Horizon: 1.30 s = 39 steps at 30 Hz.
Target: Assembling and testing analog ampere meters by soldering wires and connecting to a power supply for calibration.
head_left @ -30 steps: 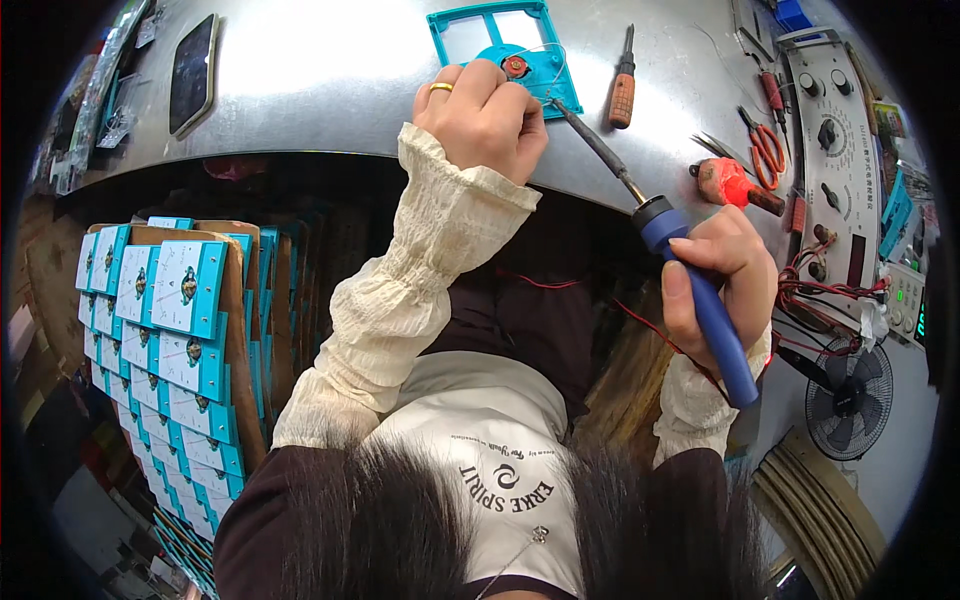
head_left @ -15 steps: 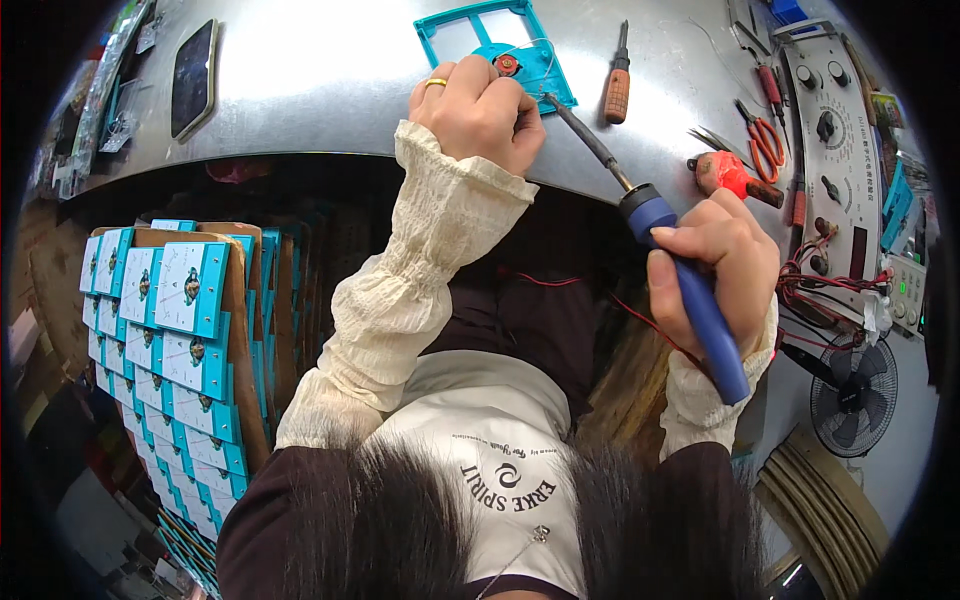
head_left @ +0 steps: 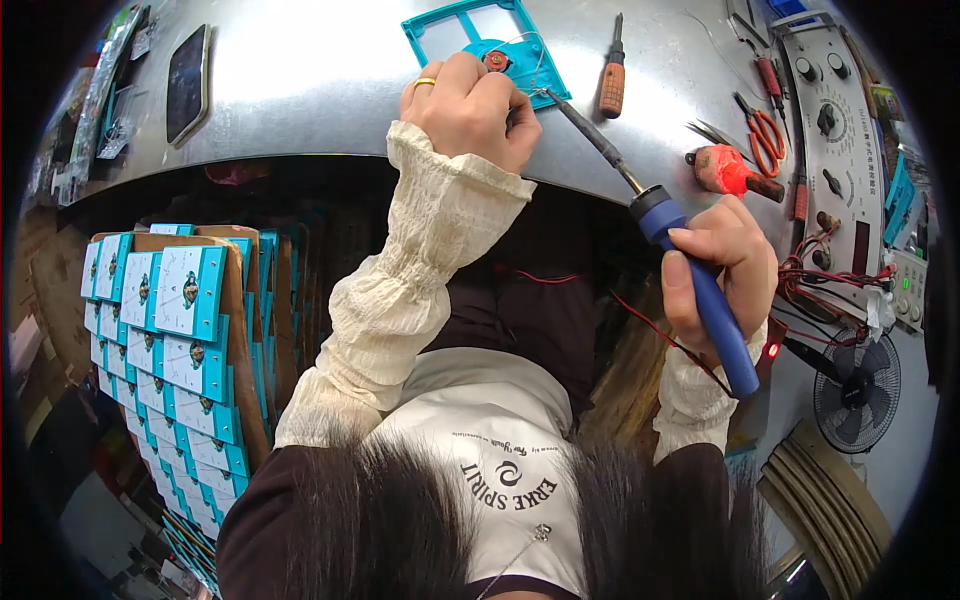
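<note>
My right hand (head_left: 728, 270) is closed round the blue handle of a soldering iron (head_left: 710, 290). The iron's tip reaches the near right corner of a teal plastic frame (head_left: 553, 75) lying on the metal bench. My left hand (head_left: 472, 112), with a gold ring, is curled over the frame's near edge. Its fingertips are mostly hidden, so what they pinch does not show. Just beyond those fingers a red round part (head_left: 496, 62) sits in the frame. A thin pale wire (head_left: 540, 45) loops over the frame's right side.
Right of the frame lie a screwdriver (head_left: 613, 90), orange-handled scissors (head_left: 767, 140) and a red lump with a brown handle (head_left: 725, 172). A control box (head_left: 830, 150) with knobs stands farther right. A phone (head_left: 189, 85) lies left. Stacked boards of teal panels (head_left: 190, 290) stand below left.
The teal frame and my left hand have shifted slightly left in the picture. My right hand's grip on the iron sits a little more to the right; the tip stays at the frame's corner.
</note>
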Tool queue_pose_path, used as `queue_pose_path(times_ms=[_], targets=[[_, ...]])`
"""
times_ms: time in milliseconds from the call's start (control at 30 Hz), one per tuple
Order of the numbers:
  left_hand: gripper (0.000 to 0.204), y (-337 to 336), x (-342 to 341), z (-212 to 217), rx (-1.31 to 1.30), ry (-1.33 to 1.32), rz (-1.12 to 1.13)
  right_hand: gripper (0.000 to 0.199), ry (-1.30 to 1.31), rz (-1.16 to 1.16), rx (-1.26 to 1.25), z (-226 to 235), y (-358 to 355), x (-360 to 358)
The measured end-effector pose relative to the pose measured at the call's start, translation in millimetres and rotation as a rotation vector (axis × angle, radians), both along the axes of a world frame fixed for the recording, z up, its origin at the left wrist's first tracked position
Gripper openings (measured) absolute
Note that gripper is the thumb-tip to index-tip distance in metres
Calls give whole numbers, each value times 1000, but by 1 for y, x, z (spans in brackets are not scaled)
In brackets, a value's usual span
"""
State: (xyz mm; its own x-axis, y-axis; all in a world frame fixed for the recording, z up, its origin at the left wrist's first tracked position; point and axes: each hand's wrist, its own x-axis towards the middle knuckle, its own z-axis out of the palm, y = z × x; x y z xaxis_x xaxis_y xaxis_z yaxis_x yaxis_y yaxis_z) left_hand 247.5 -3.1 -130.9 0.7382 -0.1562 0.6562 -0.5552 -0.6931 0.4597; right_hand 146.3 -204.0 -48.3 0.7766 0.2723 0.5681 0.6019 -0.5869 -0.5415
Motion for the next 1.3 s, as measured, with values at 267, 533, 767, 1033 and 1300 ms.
queue_pose_path(times_ms=[267,533,767,1033,1300], targets=[[13,1,2,1,17,-44,-1,27,8,14,-50,0,1,3],[10,-1,0,1,-2,35,9,29,-26,-13,-26,0,3,1],[13,0,1,3,62,-34,14,29,1,10,-40,-3,2,2],[13,0,0,5,60,-10,12,20,-120,-188,107,-4,-7,-8],[12,1,-1,5,80,-16,5,24,-66,-383,304,-13,-10,-19]])
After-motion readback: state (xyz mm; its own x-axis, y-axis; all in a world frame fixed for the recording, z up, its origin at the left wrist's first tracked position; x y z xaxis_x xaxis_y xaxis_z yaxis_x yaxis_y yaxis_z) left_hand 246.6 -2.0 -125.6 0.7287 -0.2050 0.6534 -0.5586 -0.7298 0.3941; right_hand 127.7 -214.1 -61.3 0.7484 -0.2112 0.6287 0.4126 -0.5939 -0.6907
